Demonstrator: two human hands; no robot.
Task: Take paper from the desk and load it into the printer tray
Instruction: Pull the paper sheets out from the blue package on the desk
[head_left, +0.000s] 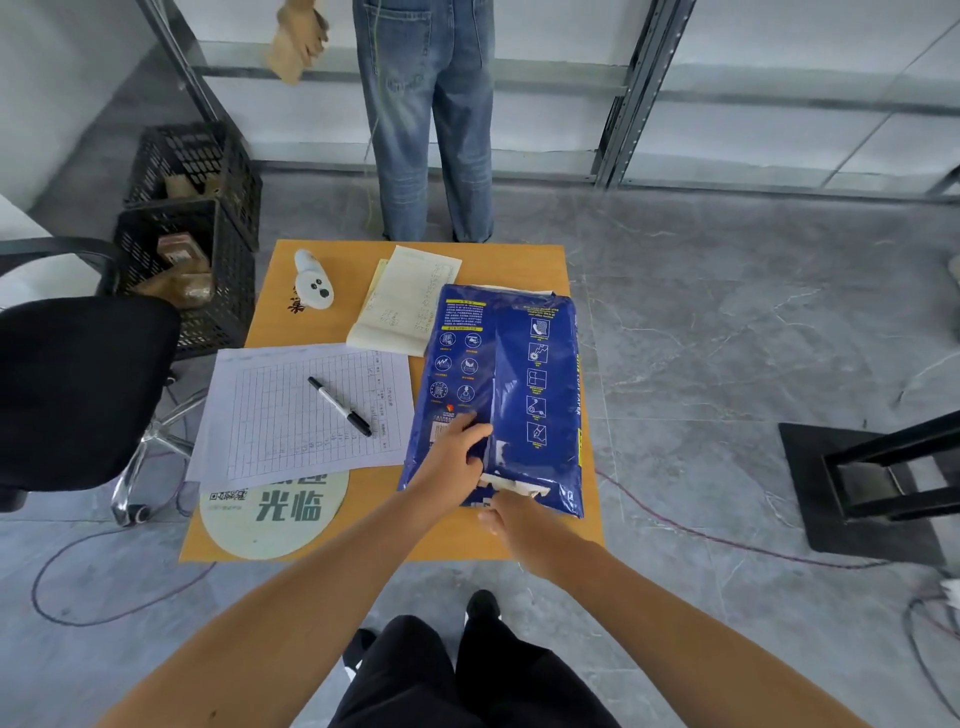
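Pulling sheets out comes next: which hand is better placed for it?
Probably the right hand: it is at the torn near end of the blue paper pack, where white paper shows. The left hand presses on the pack.

The right hand (511, 519) fingertips are hidden at the blue paper pack's (524, 384) torn end.
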